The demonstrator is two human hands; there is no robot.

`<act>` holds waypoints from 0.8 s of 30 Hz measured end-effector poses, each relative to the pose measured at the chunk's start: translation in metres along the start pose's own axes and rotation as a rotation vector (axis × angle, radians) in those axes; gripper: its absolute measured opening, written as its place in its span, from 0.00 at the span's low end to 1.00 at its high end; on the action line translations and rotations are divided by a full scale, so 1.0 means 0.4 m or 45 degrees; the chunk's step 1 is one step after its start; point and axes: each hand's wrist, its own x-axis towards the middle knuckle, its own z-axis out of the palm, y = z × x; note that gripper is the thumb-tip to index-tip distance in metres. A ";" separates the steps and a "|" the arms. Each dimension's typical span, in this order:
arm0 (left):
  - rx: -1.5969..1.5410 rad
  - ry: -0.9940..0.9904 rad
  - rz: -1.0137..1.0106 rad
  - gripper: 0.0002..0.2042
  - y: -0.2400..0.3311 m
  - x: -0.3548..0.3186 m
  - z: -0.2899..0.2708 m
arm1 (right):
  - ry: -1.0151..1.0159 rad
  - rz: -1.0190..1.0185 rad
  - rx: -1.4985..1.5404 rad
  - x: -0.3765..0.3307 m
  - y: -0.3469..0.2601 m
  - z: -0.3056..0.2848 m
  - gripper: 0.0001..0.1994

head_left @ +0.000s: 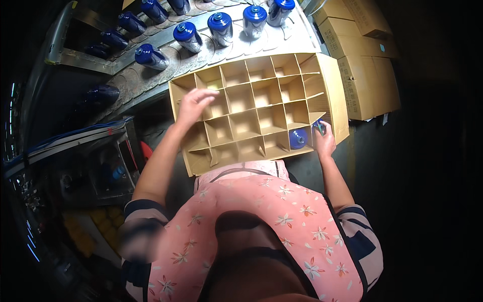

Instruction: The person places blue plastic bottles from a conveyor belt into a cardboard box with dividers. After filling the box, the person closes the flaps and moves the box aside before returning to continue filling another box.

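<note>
A cardboard box [332, 95] with a grid of card dividers sits open in front of me. In its near right corner cell, my right hand [325, 141] closes its fingers round the top of a blue canister [317, 124], most of which the hand and dividers hide. Just left of it, a second glossy blue canister [298, 139] stands in its own cell, showing a domed top with a small fitting. Over the cells on the box's left side hovers my left hand [193, 104], fingers stretched out and holding nothing.
Beyond the box, a conveyor [171, 63] of overlapping plates carries several upright blue canisters [220, 27]. A metal rail [136, 58] runs beside it. Closed cardboard cartons [370, 83] are stacked at the far right. A dark metal frame [128, 151] stands to the left.
</note>
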 end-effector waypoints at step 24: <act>0.247 -0.654 0.470 0.17 0.170 -0.022 0.657 | 0.120 -0.215 0.088 0.001 0.023 -0.001 0.17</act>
